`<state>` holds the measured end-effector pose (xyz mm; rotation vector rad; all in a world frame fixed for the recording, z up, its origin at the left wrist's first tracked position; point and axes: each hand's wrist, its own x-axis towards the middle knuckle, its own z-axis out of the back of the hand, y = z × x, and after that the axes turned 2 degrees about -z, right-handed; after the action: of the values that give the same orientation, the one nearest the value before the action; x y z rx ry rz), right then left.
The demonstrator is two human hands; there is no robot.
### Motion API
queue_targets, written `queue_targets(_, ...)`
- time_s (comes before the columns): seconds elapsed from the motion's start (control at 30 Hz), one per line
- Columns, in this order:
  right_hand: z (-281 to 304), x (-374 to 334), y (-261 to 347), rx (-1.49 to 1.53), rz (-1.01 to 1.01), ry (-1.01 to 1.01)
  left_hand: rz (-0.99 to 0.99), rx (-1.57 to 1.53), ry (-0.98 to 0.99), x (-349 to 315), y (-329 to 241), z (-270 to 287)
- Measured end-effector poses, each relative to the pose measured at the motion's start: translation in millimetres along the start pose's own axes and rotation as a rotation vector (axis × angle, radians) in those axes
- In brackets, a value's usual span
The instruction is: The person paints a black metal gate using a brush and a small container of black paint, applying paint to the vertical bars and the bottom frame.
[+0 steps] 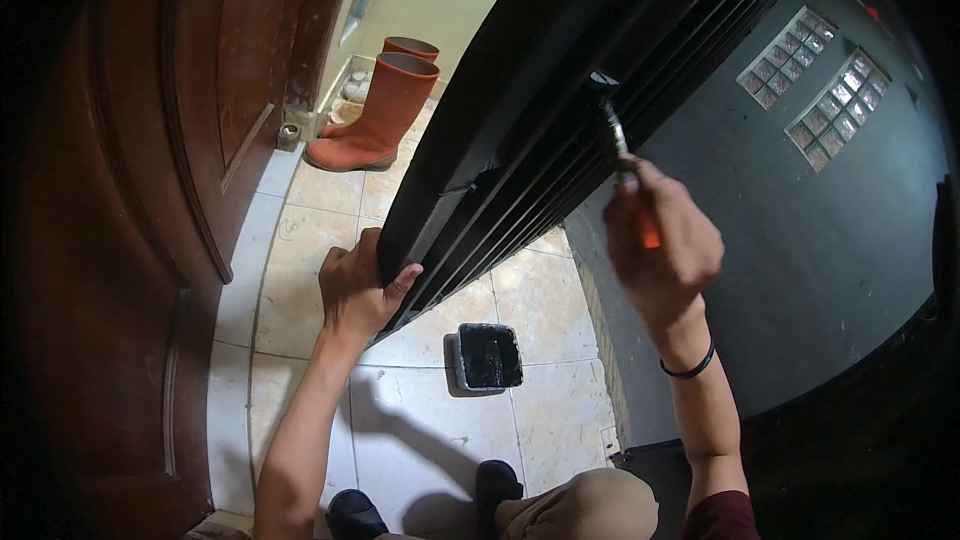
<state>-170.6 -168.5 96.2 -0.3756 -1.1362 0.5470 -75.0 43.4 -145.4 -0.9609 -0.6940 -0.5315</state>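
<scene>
The left hand (360, 280) grips the near end of the black slatted panel (455, 202), mid-scene; the right hand (668, 235) clasps a brush (614, 132) at its slats. I'd stroke lengthwise, loading lightly from the floor (560, 405) tray (461, 362).

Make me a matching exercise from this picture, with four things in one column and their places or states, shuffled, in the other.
Things
1. Left hand
2. Right hand
3. Square tray
4. Orange boots

Places or states
A. Standing near the brown door
B. Gripping the near end of the black slatted panel
C. Holding dark liquid, on the floor tiles
D. Closed around the handle of a brush

Pairs: 1-B, 2-D, 3-C, 4-A
</scene>
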Motion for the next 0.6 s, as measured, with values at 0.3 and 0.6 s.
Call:
queue_targets(0.3, -2.7, -6.2, 0.8, -0.033, 0.124, 0.138, -0.001, -0.012, -0.014, 0.1, -0.4, -2.3)
queue_targets(0.6, 8.2, 9.2, 14.1, -0.132, 0.338, 0.280, -0.006, -0.002, -0.016, -1.6, 0.8, -1.7)
